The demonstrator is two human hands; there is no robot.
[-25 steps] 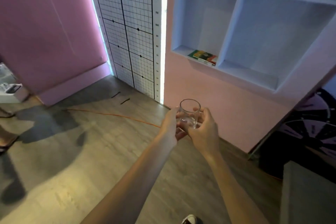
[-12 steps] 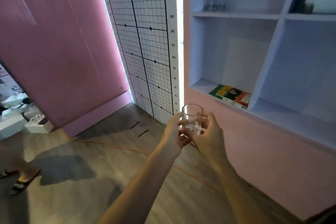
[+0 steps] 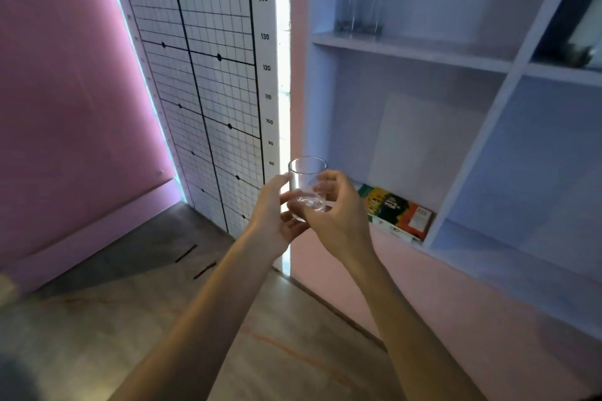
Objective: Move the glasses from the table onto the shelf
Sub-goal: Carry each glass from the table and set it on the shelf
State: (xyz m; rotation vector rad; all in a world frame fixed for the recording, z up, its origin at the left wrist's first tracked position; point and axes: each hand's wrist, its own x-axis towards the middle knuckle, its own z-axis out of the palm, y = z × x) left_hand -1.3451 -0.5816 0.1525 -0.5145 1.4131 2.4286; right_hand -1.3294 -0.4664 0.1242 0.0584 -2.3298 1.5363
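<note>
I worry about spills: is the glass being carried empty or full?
Empty: the glass, upright between both hands, shows its bare base and no liquid line.

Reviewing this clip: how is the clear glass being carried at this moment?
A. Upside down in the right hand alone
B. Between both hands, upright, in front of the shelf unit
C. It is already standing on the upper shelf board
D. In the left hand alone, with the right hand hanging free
B: the glass sits upright with its rim up, the left hand and right hand both wrapped around its lower part, short of the shelf unit.
</note>
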